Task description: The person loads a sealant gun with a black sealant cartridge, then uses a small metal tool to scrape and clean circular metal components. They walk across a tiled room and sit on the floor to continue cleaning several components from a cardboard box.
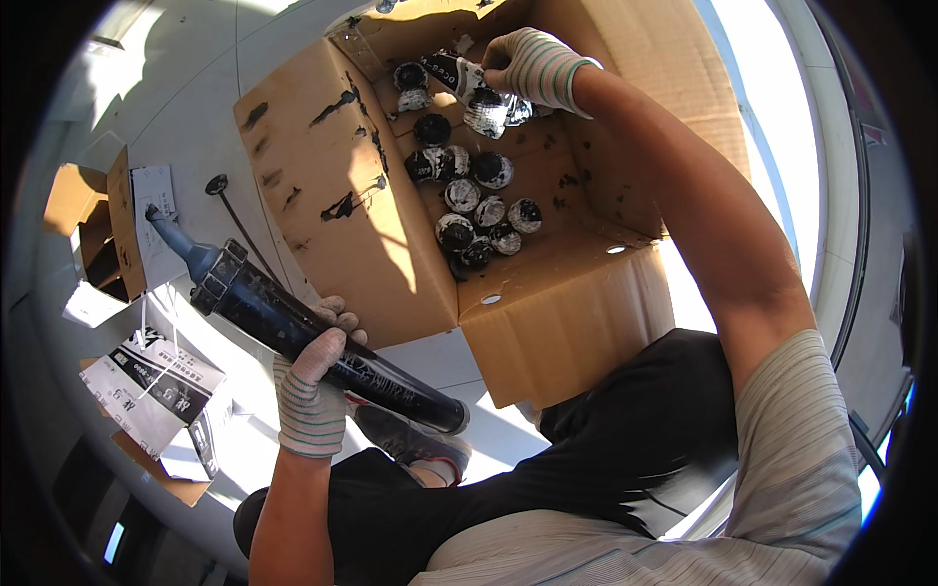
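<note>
My left hand [311, 391], in a striped knit glove, is wrapped round the black barrel of a sealant gun [283, 317]. The gun lies slantwise, its grey nozzle [176, 234] toward the upper left and its other end near my shoe. My right hand [537, 68], gloved the same way, is over the far part of an open cardboard box [332, 186]. Its fingers are closed on a crumpled black-and-white sealant wrapper [454, 73]. Beneath it, several balled-up wrappers [461, 195] smeared with black sealant lie on the box's bottom.
A thin rod with a round disc end [234, 215] lies on the floor between gun and box. At the left stand an opened carton [122, 225] and a white-and-black printed carton [156, 386]. Black smears mark the box flaps. My shoe [405, 435] is below the gun.
</note>
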### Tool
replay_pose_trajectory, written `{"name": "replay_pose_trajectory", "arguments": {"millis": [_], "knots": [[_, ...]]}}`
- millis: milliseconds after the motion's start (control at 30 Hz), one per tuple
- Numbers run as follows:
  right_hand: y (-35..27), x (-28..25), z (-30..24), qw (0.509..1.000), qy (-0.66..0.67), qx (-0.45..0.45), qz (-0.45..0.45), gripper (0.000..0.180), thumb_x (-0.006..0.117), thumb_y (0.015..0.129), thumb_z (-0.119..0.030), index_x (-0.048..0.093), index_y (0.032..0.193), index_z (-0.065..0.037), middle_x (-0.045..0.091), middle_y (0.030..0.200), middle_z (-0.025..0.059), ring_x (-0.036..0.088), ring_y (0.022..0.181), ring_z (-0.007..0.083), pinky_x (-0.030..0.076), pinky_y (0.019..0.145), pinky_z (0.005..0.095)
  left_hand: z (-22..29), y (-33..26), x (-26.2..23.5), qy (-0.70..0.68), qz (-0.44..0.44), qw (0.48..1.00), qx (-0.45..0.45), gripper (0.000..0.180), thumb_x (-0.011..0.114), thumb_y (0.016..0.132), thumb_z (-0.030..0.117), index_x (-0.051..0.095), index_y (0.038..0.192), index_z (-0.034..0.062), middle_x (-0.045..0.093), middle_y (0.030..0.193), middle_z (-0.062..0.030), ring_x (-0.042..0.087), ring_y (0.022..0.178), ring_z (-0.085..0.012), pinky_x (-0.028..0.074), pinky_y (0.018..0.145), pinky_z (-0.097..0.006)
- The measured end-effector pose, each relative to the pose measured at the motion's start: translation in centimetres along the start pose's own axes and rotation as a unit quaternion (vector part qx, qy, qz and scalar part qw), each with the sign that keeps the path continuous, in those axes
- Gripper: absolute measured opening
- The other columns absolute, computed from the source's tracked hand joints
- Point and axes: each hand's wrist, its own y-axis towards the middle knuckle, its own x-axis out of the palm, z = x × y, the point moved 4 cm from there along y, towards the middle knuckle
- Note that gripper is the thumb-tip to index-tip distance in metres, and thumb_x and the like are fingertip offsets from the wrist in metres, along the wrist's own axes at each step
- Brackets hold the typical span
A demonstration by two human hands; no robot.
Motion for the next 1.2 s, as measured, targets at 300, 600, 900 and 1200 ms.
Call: {"name": "replay_pose_trajectory", "arguments": {"millis": [300, 600, 900, 1200], "knots": [[2.5, 0.5, 2.5, 0.990, 0.074, 0.113, -0.030, 0.020, 0.080, 0.084, -0.019, 0.079, 0.098, -0.005, 0.071, 0.077, 0.0038, 0.062, 0.068, 0.0132, 0.052, 0.064, 0.0314, 0.0, 0.1, 0.2, -0.016, -0.014, 1.000, -0.001, 0.033, 0.077, 0.083, 0.010, 0.064, 0.113, 0.0043, 0.060, 0.120, -0.0081, 0.065, 0.105, -0.0216, 0.059, 0.094, -0.037], [0.5, 0.3, 1.0, 0.939, 0.290, 0.162, -0.086, 0.010, 0.073, 0.087, -0.016, 0.076, 0.092, -0.008, 0.071, 0.077, 0.0025, 0.063, 0.064, 0.0168, 0.051, 0.058, 0.0323, -0.2, 0.0, -0.4, -0.024, -0.019, 1.000, -0.002, 0.031, 0.077, 0.084, 0.009, 0.064, 0.112, 0.0049, 0.059, 0.122, -0.0075, 0.064, 0.108, -0.0212, 0.060, 0.093, -0.038], [-1.3, 0.5, -0.1, 0.878, 0.454, 0.050, -0.145, 0.027, 0.072, 0.096, -0.027, 0.074, 0.113, -0.007, 0.071, 0.090, 0.0017, 0.065, 0.074, 0.0107, 0.057, 0.068, 0.0280, -0.1, 0.0, -0.1, -0.015, -0.004, 1.000, -0.027, 0.033, 0.078, 0.083, 0.011, 0.063, 0.112, 0.0057, 0.060, 0.117, -0.0071, 0.065, 0.103, -0.0215, 0.059, 0.091, -0.037], [-1.2, 1.3, -1.0, 0.787, 0.577, -0.047, -0.211, 0.036, 0.064, 0.103, -0.028, 0.066, 0.128, -0.001, 0.073, 0.115, 0.0072, 0.071, 0.099, 0.0157, 0.060, 0.085, 0.0324, 0.2, -0.2, 0.3, -0.012, 0.003, 1.000, 0.002, 0.029, 0.078, 0.083, 0.011, 0.066, 0.108, 0.0056, 0.062, 0.118, -0.0085, 0.065, 0.105, -0.0210, 0.057, 0.095, -0.038]]}}
